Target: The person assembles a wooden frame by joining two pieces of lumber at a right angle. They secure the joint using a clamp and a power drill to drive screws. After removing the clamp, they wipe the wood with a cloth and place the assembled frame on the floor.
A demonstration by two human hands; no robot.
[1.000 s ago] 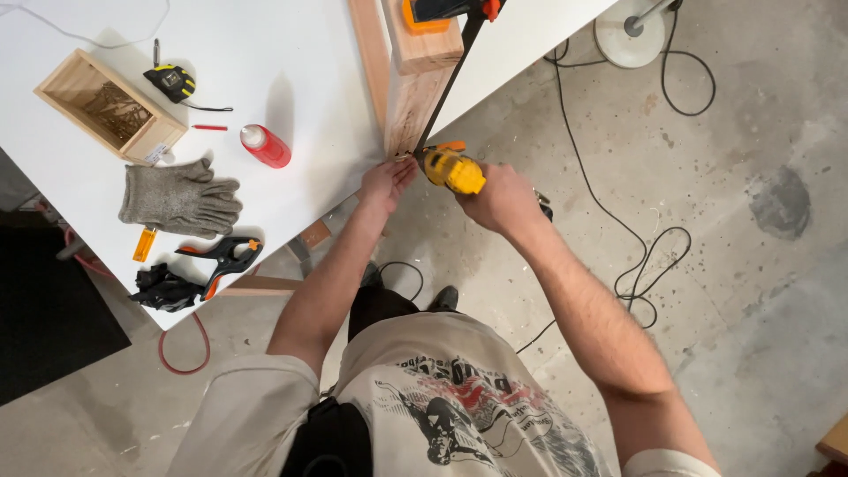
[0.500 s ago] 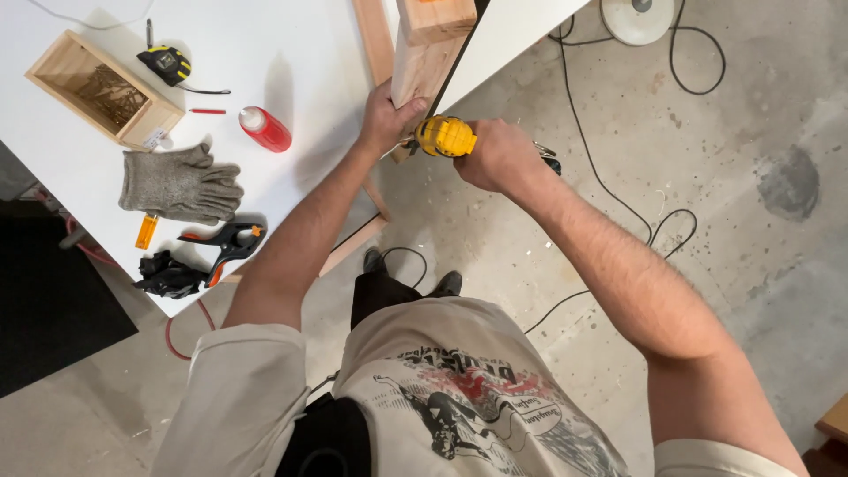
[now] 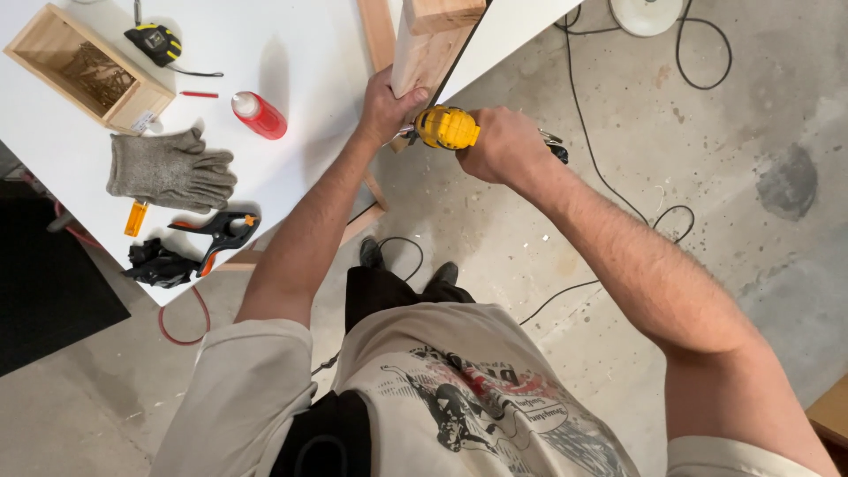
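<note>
The yellow power drill [image 3: 446,127] was gripped firmly in the right hand [image 3: 505,146], its nose pressed against the near end of the wooden beam [image 3: 422,55] at the edge of the white table [image 3: 309,106]. The left hand [image 3: 385,108] was wrapped around that end of the beam, fingers clenched on the wood just beside the drill's tip.

Compared with a second before, the left hand had been moved from a light touch at the beam's corner to a full clasp of it, and the drill had been brought up closer to the wood (the view itself had also shifted, so part of the difference was the head's own motion). From this it was judged that the beam was being steadied while the drill was driven into its end; whether the bit had entered the wood could not be told, since the tip was hidden by the hand.

On the table, well apart from the hands, nothing had been disturbed: a pair of grey gloves [image 3: 172,170], a red bottle [image 3: 259,115], a wooden box [image 3: 87,69], a tape measure [image 3: 155,42] and a black and orange clamp [image 3: 216,231] lay as before. Black cables [image 3: 609,190] trailed over the concrete floor [image 3: 724,247].
</note>
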